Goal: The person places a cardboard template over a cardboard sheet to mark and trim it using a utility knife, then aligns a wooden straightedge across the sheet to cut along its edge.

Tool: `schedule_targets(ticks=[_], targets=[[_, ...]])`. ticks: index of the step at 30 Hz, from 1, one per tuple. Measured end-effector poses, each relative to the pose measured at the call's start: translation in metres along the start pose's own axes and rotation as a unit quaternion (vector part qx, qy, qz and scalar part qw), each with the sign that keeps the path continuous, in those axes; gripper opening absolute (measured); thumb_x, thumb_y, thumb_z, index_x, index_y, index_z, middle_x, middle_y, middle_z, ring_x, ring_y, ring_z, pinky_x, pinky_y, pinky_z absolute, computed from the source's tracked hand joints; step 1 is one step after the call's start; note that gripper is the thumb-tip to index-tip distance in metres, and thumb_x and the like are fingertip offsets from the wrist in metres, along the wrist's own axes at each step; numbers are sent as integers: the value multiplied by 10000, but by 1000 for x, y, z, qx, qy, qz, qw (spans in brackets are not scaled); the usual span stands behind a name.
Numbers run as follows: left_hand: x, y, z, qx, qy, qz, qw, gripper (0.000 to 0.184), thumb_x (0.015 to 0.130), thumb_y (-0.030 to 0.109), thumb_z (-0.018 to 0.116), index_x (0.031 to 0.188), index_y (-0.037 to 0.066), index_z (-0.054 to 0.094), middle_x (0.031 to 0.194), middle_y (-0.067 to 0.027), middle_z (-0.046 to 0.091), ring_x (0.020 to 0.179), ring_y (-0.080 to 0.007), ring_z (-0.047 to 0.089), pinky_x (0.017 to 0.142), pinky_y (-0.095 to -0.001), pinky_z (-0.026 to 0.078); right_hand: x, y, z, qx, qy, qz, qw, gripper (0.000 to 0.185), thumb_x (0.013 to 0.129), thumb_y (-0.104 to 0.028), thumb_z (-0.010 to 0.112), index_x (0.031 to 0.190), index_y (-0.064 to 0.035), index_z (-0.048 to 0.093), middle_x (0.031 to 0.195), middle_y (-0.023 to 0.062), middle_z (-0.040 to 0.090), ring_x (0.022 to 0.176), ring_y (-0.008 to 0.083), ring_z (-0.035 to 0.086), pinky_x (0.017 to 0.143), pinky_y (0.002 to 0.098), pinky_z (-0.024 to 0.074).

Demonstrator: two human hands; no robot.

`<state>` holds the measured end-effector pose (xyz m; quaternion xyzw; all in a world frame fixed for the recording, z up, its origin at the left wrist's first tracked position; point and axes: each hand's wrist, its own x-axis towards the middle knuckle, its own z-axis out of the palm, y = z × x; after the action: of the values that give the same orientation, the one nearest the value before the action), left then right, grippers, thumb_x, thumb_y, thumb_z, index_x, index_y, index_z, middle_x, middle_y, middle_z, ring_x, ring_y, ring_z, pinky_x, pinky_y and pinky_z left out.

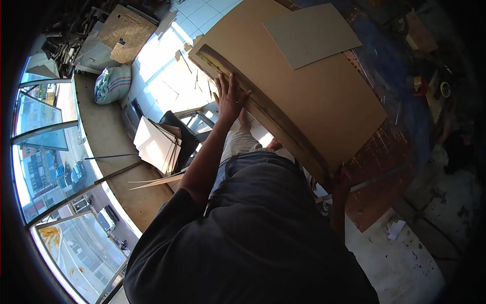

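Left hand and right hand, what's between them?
In the head view, a long dark strip runs between the left hand and the right hand, along one edge of the large brown board.

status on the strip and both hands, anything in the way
Left hand on long strip, right hand by its near end, grip shadowed. Strip lies along edge of large board. Small sheet on board, apart from strip.
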<state>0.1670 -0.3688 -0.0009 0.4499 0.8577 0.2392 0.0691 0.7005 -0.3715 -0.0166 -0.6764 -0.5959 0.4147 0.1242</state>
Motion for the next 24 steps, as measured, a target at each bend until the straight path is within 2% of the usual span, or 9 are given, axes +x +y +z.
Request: schedule_targets(ticks=[7, 9, 12, 15, 16, 17, 18, 22, 24], targets=[[-1, 0, -1, 10, -12, -7, 1000, 894, 906, 564, 652, 1587, 144, 253, 1615, -328, 119, 1499, -518, 96, 1128, -655, 243, -6, -9, 2, 6, 25, 21, 999, 603, 827, -270, 815, 1322, -18, 581, 788, 20, 631, 706, 122, 597, 655, 300, 491], [-1, -3, 2, 13, -10, -1, 1000, 895, 907, 560, 654, 1588, 142, 250, 1615, -328, 117, 1498, -519, 98, 1130, -651, 245, -7, -7, 2, 47, 22, 24, 998, 625, 825, -277, 814, 1348, -39, 567, 808, 29, 646, 722, 127, 606, 674, 309, 497], [-2, -6, 4, -8, 15, 25, 1000, 895, 910, 549, 658, 1589, 133, 248, 1615, -331, 112, 1495, -523, 104, 1133, -642, 251, -14, -36, -3, 40, 20, 43, 998, 648, 823, -278, 812, 1368, -42, 551, 830, 37, 658, 743, 142, 618, 696, 325, 504], [-2, -5, 3, 6, -3, 7, 1000, 902, 909, 539, 667, 1585, 112, 250, 1612, -336, 113, 1491, -528, 108, 1139, -627, 255, -12, -32, -2, 19, 35, 10, 999, 660, 816, -278, 817, 1370, -39, 549, 834, 39, 664, 768, 155, 623, 724, 340, 506], [-2, -7, 6, -18, 0, 5, 1000, 917, 899, 560, 663, 1590, 125, 245, 1630, -302, 94, 1507, -501, 71, 1126, -668, 230, -12, -36, -3, 20, 35, 10, 999, 660, 816, -278, 817, 1370, -39, 549, 834, 39, 664, 768, 155, 623, 724, 340, 506], [-2, -9, 8, -42, 4, 3, 999, 932, 889, 581, 658, 1594, 139, 240, 1648, -268, 75, 1522, -474, 34, 1113, -708, 206, -14, -41, -4, 60, 23, 50, 997, 661, 814, -278, 818, 1368, -36, 550, 849, 45, 664, 786, 157, 624, 743, 344, 506], [-2, -10, 9, -42, 4, 3, 999, 932, 889, 581, 658, 1594, 139, 240, 1648, -268, 75, 1522, -474, 34, 1113, -708, 206, -16, -51, -6, 99, 12, 89, 991, 662, 813, -277, 819, 1365, -33, 550, 864, 51, 665, 804, 159, 625, 762, 347, 507], [-3, -8, 6, -18, -1, 5, 1000, 923, 900, 571, 656, 1588, 112, 246, 1638, -289, 83, 1517, -481, 48, 1128, -681, 215, -20, -72, -9, 116, 25, 59, 991, 640, 817, -268, 816, 1350, -25, 561, 916, 63, 670, 840, 152, 625, 774, 342, 510], [-2, -5, 3, -10, -1, 9, 1000, 911, 910, 552, 660, 1580, 87, 255, 1628, -310, 94, 1512, -491, 65, 1134, -666, 231, -17, -65, -10, 75, 2, 91, 993, 572, 825, -252, 811, 1297, -12, 594, 965, 75, 672, 861, 146, 625, 759, 334, 517]])
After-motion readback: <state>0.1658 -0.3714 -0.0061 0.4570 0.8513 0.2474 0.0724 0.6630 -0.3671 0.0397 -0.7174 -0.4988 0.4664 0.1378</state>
